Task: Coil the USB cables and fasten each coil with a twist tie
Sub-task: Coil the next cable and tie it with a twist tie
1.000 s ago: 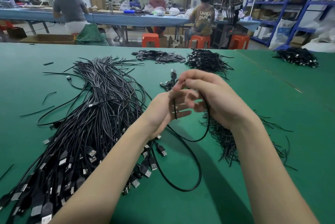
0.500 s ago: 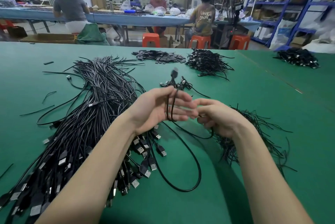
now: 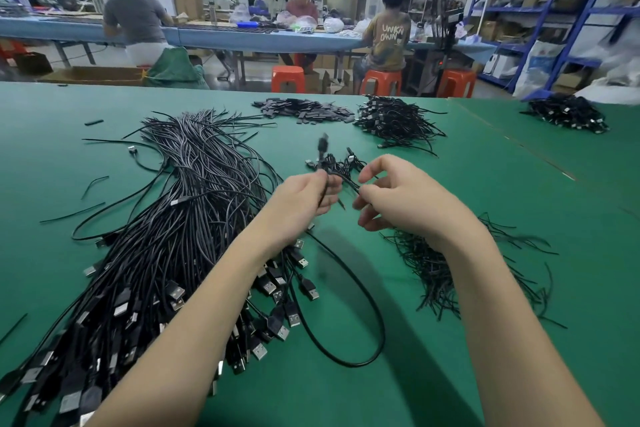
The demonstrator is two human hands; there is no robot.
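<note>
My left hand (image 3: 304,200) grips a partly coiled black USB cable (image 3: 349,316); one plug (image 3: 323,144) sticks up above the fist, and the rest trails in a long loop on the green table (image 3: 519,205) in front of me. My right hand (image 3: 398,196) pinches the same cable just right of the left hand. A big heap of loose USB cables (image 3: 166,236) lies to the left. Black twist ties (image 3: 446,264) lie in a pile under my right wrist. A few coiled cables (image 3: 343,163) sit just beyond my hands.
A pile of finished coils (image 3: 394,120) and a heap of small flat black pieces (image 3: 304,110) lie at the table's far side. Another coil pile (image 3: 568,113) is at far right. Beyond are people at a blue bench, orange stools and blue shelving.
Both hands moved up and away from me. My right hand rose from beside the tie pile and now pinches the cable close to my left hand, which closed round the coil.
</note>
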